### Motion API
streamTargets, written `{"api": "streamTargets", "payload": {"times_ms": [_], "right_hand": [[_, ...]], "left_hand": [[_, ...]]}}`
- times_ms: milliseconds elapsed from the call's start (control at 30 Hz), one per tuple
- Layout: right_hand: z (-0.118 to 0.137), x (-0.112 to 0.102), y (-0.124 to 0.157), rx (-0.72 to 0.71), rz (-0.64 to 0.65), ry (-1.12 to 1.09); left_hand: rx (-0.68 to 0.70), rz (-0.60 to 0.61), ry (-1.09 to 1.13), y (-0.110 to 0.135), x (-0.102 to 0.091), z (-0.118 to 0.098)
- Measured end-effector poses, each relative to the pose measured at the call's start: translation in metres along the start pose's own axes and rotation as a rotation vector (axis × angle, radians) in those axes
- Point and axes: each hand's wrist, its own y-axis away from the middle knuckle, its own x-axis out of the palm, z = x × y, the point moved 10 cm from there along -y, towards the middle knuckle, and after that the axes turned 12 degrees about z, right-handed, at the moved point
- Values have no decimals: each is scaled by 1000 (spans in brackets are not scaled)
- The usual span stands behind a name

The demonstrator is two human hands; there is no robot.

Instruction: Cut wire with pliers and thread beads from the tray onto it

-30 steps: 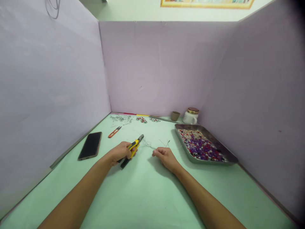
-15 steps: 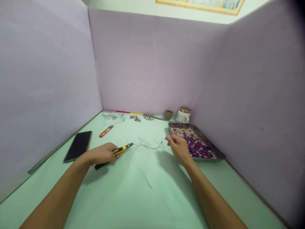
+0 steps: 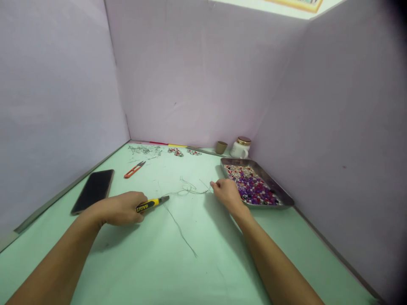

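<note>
My left hand point(image 3: 125, 207) is closed around yellow-and-black pliers point(image 3: 149, 205), their dark tip pointing right. A thin, tangled wire piece point(image 3: 187, 191) stretches from near that tip toward my right hand point(image 3: 227, 195). The right fingers are pinched together at the wire's right end, just left of the bead tray. Whether the jaws grip the wire is too small to tell. Another loose wire strand point(image 3: 180, 231) runs down the green tabletop from below the tip.
A metal tray point(image 3: 288, 201) of purple, red and pale beads stands at right. Behind it are a lidded white mug point(image 3: 240, 149) and a brown cup point(image 3: 221, 147). Phone point(image 3: 93, 191), orange thread snips point(image 3: 135, 169), wire bits point(image 3: 144, 150) and beaded pieces point(image 3: 176, 151) lie left and back.
The view has tilted down and shifted slightly. My right fingers have come to the wire's right end, which stood apart from them before. The left hand still holds the pliers.
</note>
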Motion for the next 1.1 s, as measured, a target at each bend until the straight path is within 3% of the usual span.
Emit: {"api": "streamTargets", "payload": {"times_ms": [167,333,500,600,733,867,1000,1100], "right_hand": [[0,21,-13,118,78,47],[-1,23,-21,156,110,57],[9,-1,-23,73,56,33],[11,-32,-20,11,-90,-36],[4,-85,-7,-129,-454,-371],[-11,-122,7,-316,-673,-957],[-12,-144,16,-476,-624,-1525],[7,-134,15,-430,-364,-1723]], "left_hand": [[28,47,143,-2,5,2],[18,45,139,-2,5,2],[6,25,59,-6,4,4],[-24,-23,47,-11,2,10],[-51,-116,29,-21,-1,15],[-67,-187,-42,-30,-1,14],[-55,-229,-61,-31,0,12],[-49,-251,17,-27,-4,9]]}}
